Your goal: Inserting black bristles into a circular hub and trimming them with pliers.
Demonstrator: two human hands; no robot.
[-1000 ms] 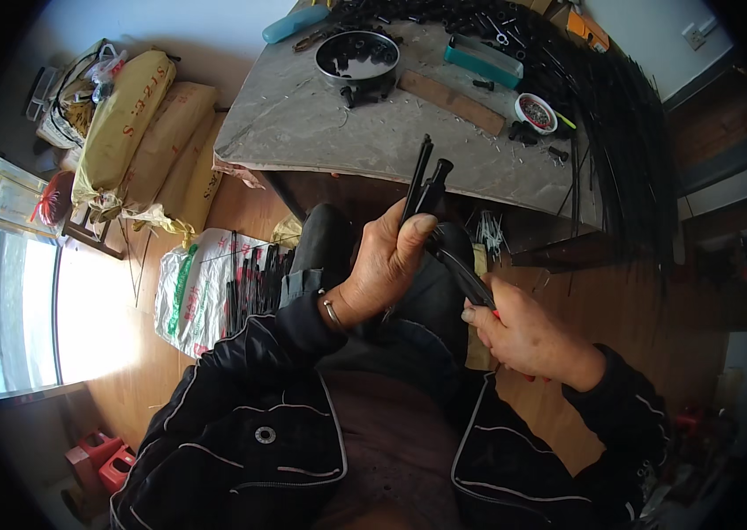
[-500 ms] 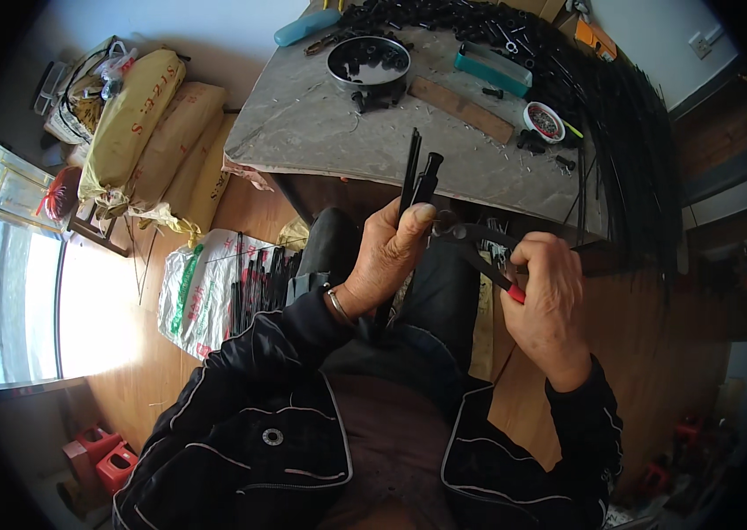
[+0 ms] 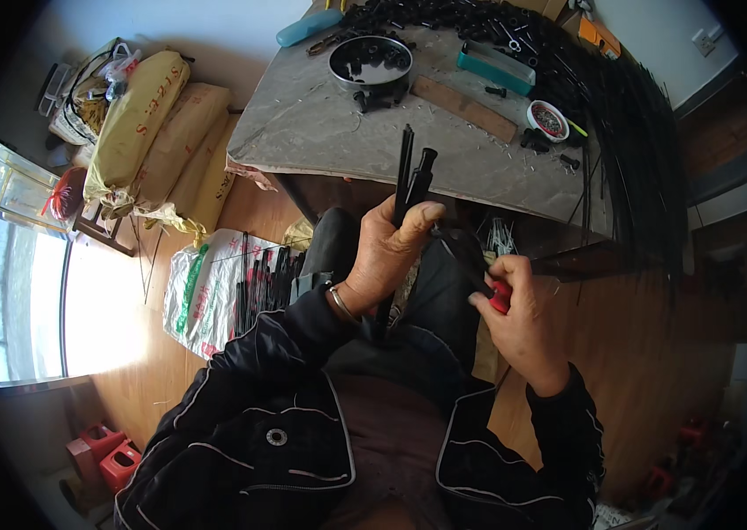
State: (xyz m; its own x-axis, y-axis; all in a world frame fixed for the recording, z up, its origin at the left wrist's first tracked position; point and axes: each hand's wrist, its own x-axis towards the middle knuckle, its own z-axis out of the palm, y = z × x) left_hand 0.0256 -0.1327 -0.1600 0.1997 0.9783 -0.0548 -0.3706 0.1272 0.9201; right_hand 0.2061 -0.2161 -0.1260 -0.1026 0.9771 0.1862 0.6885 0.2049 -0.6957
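Note:
My left hand (image 3: 380, 256), with a metal bangle at the wrist, is closed around several thin black rods (image 3: 404, 163). A thicker black fitting (image 3: 423, 175) stands up beside them in the same grip. My right hand (image 3: 523, 322) is wrapped around the red handles of dark pliers (image 3: 462, 254). The pliers point up and left, their jaws close to my left thumb. Whether the jaws grip anything there is too small to tell. Both hands are above my lap, in front of the table's near edge.
On the grey table (image 3: 320, 132) are a round metal tin (image 3: 371, 81), a flat brown bar (image 3: 464, 108), a teal tray (image 3: 497, 71), a white cup (image 3: 548, 121) and heaped black parts (image 3: 479, 26). Long black rods (image 3: 647, 168) hang over its right side. Yellow sacks (image 3: 144, 124) lie left.
My right hand has shifted left and slightly down, turning the pliers so their handles are now close together. My left hand keeps its hold, the rods tilting slightly left.

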